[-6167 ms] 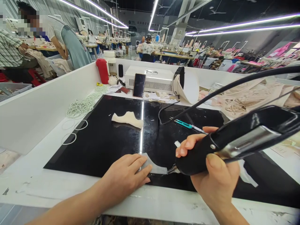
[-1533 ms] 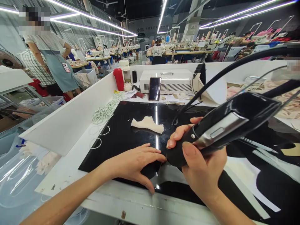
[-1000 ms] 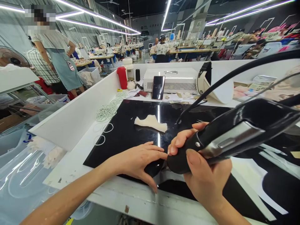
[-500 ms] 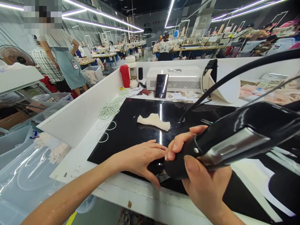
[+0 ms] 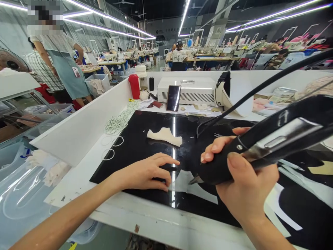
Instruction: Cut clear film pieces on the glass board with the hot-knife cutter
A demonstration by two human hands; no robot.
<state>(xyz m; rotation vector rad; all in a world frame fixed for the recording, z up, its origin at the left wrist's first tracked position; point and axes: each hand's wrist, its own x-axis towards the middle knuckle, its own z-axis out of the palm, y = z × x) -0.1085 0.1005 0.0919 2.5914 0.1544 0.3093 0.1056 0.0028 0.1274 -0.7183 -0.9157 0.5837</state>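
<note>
Black cutter tool (image 5: 262,146), gripped in the closed right hand (image 5: 246,189), now lifts back, tip off the sheer fabric piece (image 5: 194,185), left hand (image 5: 145,172) flat, open, pinning it on the counter (image 5: 156,225).

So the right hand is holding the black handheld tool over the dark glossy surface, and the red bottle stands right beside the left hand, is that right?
Not quite. In the head view the right hand does hold the black handheld tool over the dark glossy surface, but the red bottle stands far from the left hand, at the back by the white partition.
</note>
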